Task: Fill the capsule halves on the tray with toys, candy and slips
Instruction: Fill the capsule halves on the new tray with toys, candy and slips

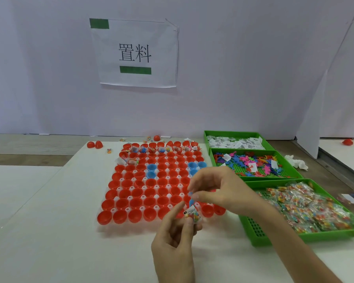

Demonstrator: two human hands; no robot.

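A pale wall (233,88) backs a white counter (59,231). A white paper sign with black characters and two green bars (137,54) is stuck to the wall.

A clear plastic tray (131,226) lies on the counter. Its rows hold open red plastic capsule halves (121,216), with a few blue capsule halves (151,167) among them toward the far side. The farthest row of halves (161,149) and a few at the far left already hold packets, toys and slips; the near rows show only their red insides.

Three green plastic bins stand in a line just right of the tray.
- The nearest bin (253,235) holds clear candy packets (311,209).
- The middle bin (290,167) holds small coloured plastic toys (253,162).
- The farthest bin (233,132) holds white printed slips (233,142).

Both hands are over the tray's near right corner. The right hand (219,188) pinches a small blue plastic toy (191,199) between thumb and fingertips. The left hand (172,237), below it, grips one candy packet with a printed label (191,214) between thumb and curled fingers. The toy hangs just above the packet.

Two loose red capsule halves (94,144) sit on the counter beyond the tray's far left corner. A crumpled white tissue (296,162) lies right of the middle bin.
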